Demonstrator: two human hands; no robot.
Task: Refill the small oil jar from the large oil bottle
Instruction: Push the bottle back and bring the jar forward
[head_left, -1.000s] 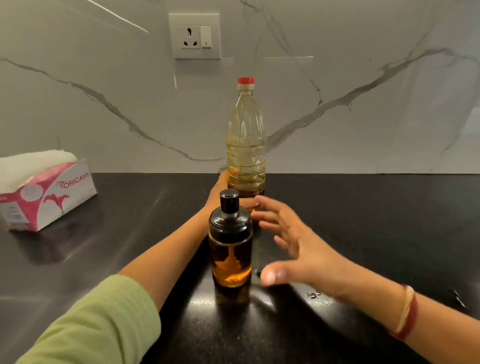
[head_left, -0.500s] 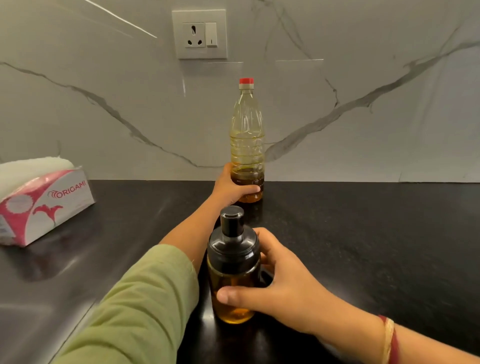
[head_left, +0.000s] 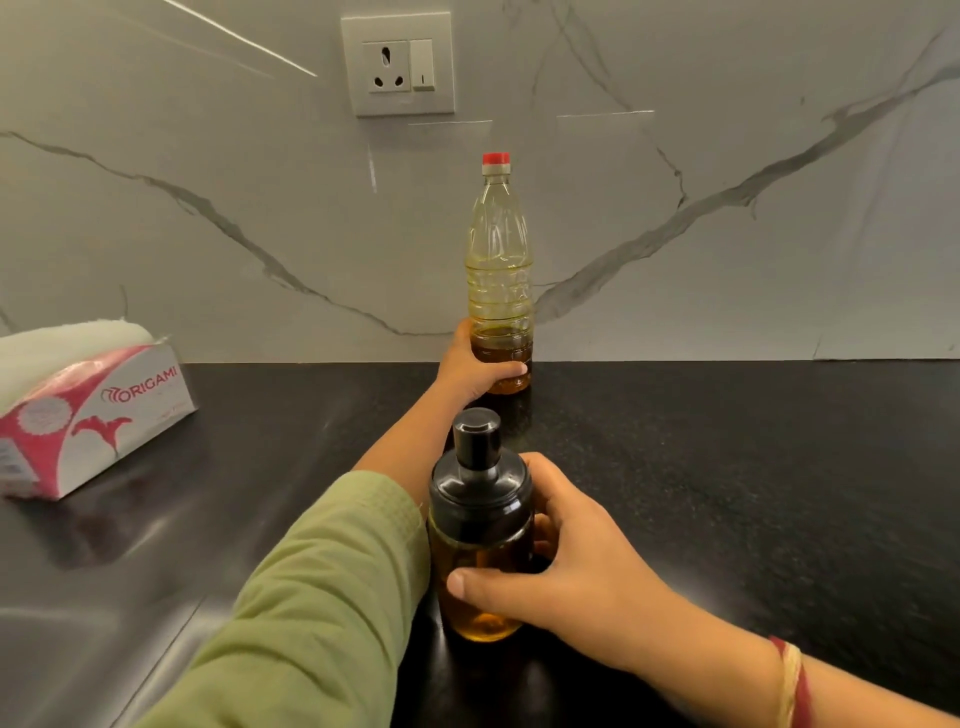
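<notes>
Oil jar, lid on, sits near counter edge with right hand wrapped round its glass; left hand grips capped oil bottle low by the wall — pull it closer, uncap both before pouring.

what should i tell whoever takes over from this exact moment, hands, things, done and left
Left hand: wrapped around the base of the large oil bottle, which stands upright at the back of the counter, red cap on.
Right hand: gripping the small oil jar near the front, black lid on, some oil inside.
Done: both containers in hand.
Left: open both, pour from bottle into jar, close them again.
</notes>
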